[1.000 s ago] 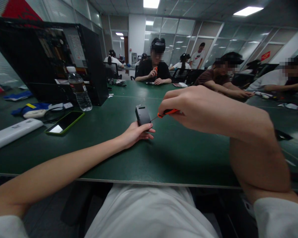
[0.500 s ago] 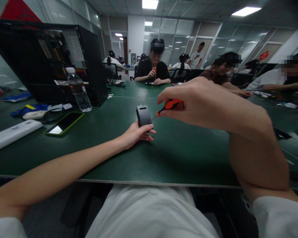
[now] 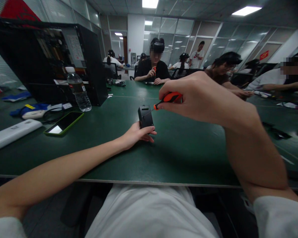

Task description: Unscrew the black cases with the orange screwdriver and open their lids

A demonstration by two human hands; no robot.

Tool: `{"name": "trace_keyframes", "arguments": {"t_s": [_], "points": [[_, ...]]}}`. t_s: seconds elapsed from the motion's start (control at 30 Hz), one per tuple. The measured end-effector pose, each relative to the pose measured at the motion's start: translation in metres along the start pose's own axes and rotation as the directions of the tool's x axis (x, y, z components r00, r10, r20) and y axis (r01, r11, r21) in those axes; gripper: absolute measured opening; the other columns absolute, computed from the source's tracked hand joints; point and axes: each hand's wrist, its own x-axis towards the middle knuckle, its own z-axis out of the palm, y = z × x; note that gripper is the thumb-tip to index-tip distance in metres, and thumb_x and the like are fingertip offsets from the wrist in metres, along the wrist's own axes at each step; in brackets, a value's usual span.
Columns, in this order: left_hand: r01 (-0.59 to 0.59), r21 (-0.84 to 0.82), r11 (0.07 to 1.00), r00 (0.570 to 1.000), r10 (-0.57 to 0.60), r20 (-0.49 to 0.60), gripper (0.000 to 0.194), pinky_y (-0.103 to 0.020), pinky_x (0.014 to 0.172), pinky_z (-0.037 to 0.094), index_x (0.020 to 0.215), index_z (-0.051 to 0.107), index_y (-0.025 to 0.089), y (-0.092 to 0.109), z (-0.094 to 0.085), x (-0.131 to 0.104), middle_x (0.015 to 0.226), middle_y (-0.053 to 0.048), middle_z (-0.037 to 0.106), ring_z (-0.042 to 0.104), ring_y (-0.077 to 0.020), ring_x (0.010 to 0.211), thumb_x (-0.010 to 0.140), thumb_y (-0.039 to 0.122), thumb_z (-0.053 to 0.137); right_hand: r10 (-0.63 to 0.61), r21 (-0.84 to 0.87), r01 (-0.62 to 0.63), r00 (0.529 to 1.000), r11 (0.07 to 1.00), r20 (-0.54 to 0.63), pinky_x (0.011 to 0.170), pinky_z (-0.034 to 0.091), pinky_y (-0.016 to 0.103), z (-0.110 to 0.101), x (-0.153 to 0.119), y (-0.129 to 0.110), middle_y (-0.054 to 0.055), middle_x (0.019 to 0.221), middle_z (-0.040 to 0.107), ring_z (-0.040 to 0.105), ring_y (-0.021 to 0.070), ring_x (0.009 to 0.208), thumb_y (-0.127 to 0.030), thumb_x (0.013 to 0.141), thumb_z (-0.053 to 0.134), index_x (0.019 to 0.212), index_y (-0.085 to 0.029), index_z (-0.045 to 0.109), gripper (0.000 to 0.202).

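Observation:
My left hand (image 3: 136, 135) is closed around the lower end of a small black box (image 3: 146, 119), thumb across its front. The box stands tilted up above the table and has a narrow slot near its top edge. In my right hand (image 3: 193, 99) is a screwdriver with an orange and black handle (image 3: 172, 98), gripped between thumb and fingers. Its thin shaft slants down to the left, and the tip is at the upper left of the box's front face. Whether the tip touches a screw is too small to tell.
On the green table (image 3: 114, 165), to the left, are a green-edged phone (image 3: 64, 123), a white bar-shaped thing (image 3: 15, 134), cables and a water bottle (image 3: 79, 89). An open computer case (image 3: 94, 66) stands behind them. Across the table a person (image 3: 155, 66) holds another screwdriver.
The screwdriver tip has shifted from the box's lower right to the upper left of its face. My right hand moved slightly up with it; the box turned a little in my left hand.

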Motion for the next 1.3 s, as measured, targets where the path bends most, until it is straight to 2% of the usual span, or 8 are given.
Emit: {"name": "trace_keyframes", "arguments": {"t_s": [0.33, 0.47, 0.63, 0.83, 0.97, 1.07, 1.2, 1.3], "points": [[-0.011, 0.020, 1.000, 1.000, 0.011, 0.018, 0.050, -0.027, 0.063, 0.054, 0.112, 0.052, 0.016, 0.001, 0.001, -0.002, 0.103, -0.014, 0.077, 0.074, -0.0180, 0.065, 0.080, 0.042, 0.081, -0.003, -0.038, 0.003, 1.000, 0.999, 0.003, 0.066, 0.037, 0.030, -0.001, -0.001, -0.001, 0.005, 0.080, 0.068, 0.058, 0.0182, 0.070, -0.037, 0.095, 0.063, 0.101, -0.020, 0.070, 0.020], [-0.010, 0.024, 1.000, 1.000, 0.009, 0.024, 0.051, -0.028, 0.064, 0.054, 0.113, 0.052, 0.015, 0.001, 0.001, -0.002, 0.102, -0.014, 0.077, 0.074, -0.0181, 0.064, 0.079, 0.041, 0.081, -0.012, -0.034, 0.014, 0.999, 0.999, 0.043, 0.066, 0.037, 0.031, -0.005, -0.002, -0.004, 0.008, 0.084, 0.070, 0.058, 0.0179, 0.071, -0.031, 0.096, 0.060, 0.103, -0.016, 0.070, 0.019], [-0.008, 0.019, 1.000, 1.000, 0.008, 0.011, 0.052, -0.027, 0.063, 0.053, 0.111, 0.051, 0.015, 0.000, -0.001, 0.000, 0.102, -0.015, 0.076, 0.074, -0.0175, 0.064, 0.079, 0.043, 0.081, -0.123, 0.026, 0.122, 0.991, 0.992, 0.056, 0.074, 0.039, 0.029, -0.001, -0.002, -0.005, 0.009, 0.105, 0.069, 0.060, 0.0182, 0.089, -0.012, 0.094, 0.053, 0.105, -0.015, 0.068, 0.019], [-0.007, -0.005, 1.000, 1.000, 0.007, 0.010, 0.055, -0.028, 0.063, 0.053, 0.109, 0.050, 0.015, -0.001, -0.001, 0.001, 0.100, -0.014, 0.076, 0.073, -0.0174, 0.064, 0.076, 0.046, 0.082, -0.263, 0.128, 0.268, 0.963, 0.955, -0.057, 0.072, 0.042, 0.031, 0.012, 0.002, -0.002, 0.009, 0.099, 0.066, 0.060, 0.0183, 0.084, -0.026, 0.098, 0.056, 0.100, -0.013, 0.066, 0.017], [-0.008, -0.002, 1.000, 1.000, 0.008, 0.008, 0.056, -0.027, 0.062, 0.052, 0.109, 0.049, 0.015, -0.001, -0.001, 0.001, 0.099, -0.014, 0.077, 0.074, -0.0177, 0.063, 0.076, 0.047, 0.083, -0.305, 0.145, 0.314, 0.949, 0.938, -0.085, 0.082, 0.048, 0.034, 0.014, 0.002, -0.003, 0.012, 0.115, 0.064, 0.062, 0.0212, 0.099, -0.013, 0.096, 0.045, 0.107, -0.016, 0.064, 0.022], [-0.010, 0.002, 1.000, 1.000, 0.010, 0.012, 0.058, -0.027, 0.061, 0.052, 0.109, 0.049, 0.015, -0.002, -0.001, 0.002, 0.098, -0.014, 0.077, 0.073, -0.0178, 0.063, 0.075, 0.047, 0.083, -0.286, 0.142, 0.294, 0.955, 0.945, -0.073, 0.088, 0.050, 0.038, 0.013, 0.000, -0.004, 0.012, 0.128, 0.059, 0.061, 0.0240, 0.109, -0.012, 0.093, 0.046, 0.109, -0.020, 0.064, 0.026], [-0.031, 0.014, 0.999, 0.999, 0.030, 0.027, 0.057, -0.027, 0.062, 0.053, 0.108, 0.051, 0.015, -0.003, -0.001, 0.002, 0.097, -0.012, 0.076, 0.073, -0.0169, 0.062, 0.075, 0.047, 0.084, -0.183, 0.111, 0.195, 0.977, 0.974, -0.111, 0.088, 0.051, 0.041, 0.015, 0.001, -0.003, 0.011, 0.124, 0.061, 0.062, 0.0278, 0.108, -0.024, 0.093, 0.055, 0.112, -0.024, 0.065, 0.021], [-0.034, 0.015, 0.999, 0.999, 0.034, 0.035, 0.056, -0.026, 0.062, 0.053, 0.108, 0.051, 0.015, -0.004, -0.001, 0.002, 0.096, -0.012, 0.076, 0.073, -0.0171, 0.062, 0.076, 0.047, 0.083, -0.169, 0.119, 0.184, 0.977, 0.976, -0.130, 0.085, 0.052, 0.040, 0.015, 0.002, -0.002, 0.010, 0.124, 0.062, 0.063, 0.0271, 0.106, -0.022, 0.095, 0.051, 0.114, -0.025, 0.065, 0.024]]}}
